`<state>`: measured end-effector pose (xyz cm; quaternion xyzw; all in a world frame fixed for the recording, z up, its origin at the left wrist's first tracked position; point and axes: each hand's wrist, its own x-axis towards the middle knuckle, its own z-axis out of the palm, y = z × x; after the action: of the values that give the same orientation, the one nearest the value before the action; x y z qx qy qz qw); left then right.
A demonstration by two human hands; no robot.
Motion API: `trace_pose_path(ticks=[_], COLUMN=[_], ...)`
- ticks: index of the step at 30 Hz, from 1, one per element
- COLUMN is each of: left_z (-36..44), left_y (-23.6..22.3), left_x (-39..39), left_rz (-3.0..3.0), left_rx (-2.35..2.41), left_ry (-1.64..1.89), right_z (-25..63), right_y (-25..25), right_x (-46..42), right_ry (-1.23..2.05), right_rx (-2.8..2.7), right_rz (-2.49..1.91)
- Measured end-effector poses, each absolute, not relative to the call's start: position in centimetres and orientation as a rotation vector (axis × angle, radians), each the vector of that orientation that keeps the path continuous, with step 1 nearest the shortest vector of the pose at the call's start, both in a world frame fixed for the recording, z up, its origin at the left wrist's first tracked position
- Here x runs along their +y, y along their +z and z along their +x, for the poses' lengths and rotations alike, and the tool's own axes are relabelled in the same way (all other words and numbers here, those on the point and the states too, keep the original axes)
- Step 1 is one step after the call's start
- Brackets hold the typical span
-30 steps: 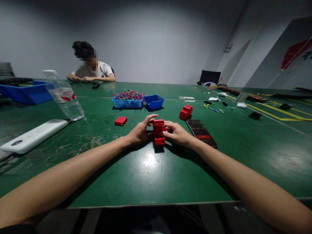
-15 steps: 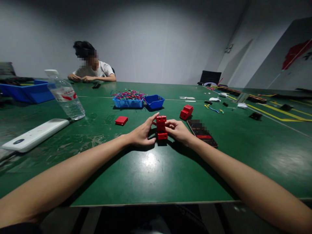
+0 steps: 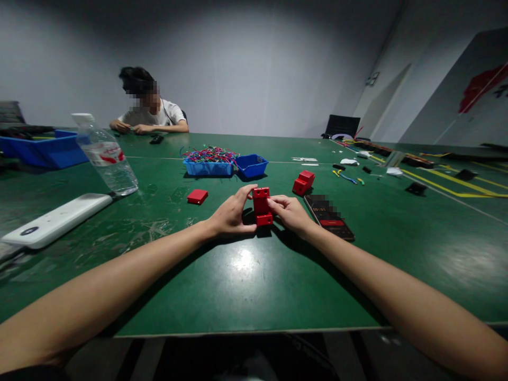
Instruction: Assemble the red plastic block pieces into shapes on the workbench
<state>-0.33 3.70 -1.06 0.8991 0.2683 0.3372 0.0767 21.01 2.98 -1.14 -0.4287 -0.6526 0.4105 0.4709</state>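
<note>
Upright between my hands stands a red block (image 3: 262,206) with dark holes at its top and bottom ends and a recessed middle. Fingertips and thumb of my left hand (image 3: 234,212) grip its left side, one at the top and one at the bottom. My right hand (image 3: 291,212) pinches the right side near the middle, its fingers curled. Another stepped red block (image 3: 304,182) rests behind my right hand. A flat red square piece (image 3: 197,196) lies to the left, apart from my left hand.
A phone (image 3: 329,217) lies right of my right hand. Behind stand a blue tray of coloured wires (image 3: 208,168) and a second blue tray (image 3: 252,166). At left are a water bottle (image 3: 107,156) and a white power strip (image 3: 59,219). A co-worker (image 3: 153,114) sits across the green table (image 3: 238,286).
The red block has turned and tilted slightly between my hands, and its top has shifted a little left. Both hands keep hold of it. The other things have stayed put.
</note>
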Motion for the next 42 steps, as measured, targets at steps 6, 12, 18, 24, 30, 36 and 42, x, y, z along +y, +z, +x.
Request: trace_pose_path(ticks=[6, 12, 18, 24, 30, 36, 42], left_z=[-0.2, -0.2, -0.2, -0.3, -0.3, -0.3, -0.3], left_y=[-1.1, -1.2, -1.2, -1.2, -1.3, -1.5, -1.4], left_x=[3.8, 3.9, 3.9, 3.9, 4.0, 4.2, 4.2], left_rz=[2.581, 2.489, 2.51, 2.519, 2.521, 2.525, 2.533], left_rx=[0.966, 1.06, 1.033, 1.052, 1.044, 1.029, 1.011], left_ry=[1.07, 1.036, 1.044, 1.027, 1.029, 1.018, 1.044], right_z=[21.4, 21.9, 21.6, 22.0, 21.9, 21.0, 21.0], right_y=[-1.2, -1.4, -1.3, -1.5, -0.7, 0.6, 0.9], right_x=[3.1, 3.7, 3.5, 4.0, 4.1, 2.9, 2.9], right_ry=[0.956, 1.012, 1.055, 1.064, 1.214, 1.335, 1.397], right_rx=[-1.381, -1.232, -1.213, -1.159, -0.85, -0.748, -0.715], right_rz=[-1.113, -1.069, -1.051, -1.05, -1.056, -1.061, -1.037])
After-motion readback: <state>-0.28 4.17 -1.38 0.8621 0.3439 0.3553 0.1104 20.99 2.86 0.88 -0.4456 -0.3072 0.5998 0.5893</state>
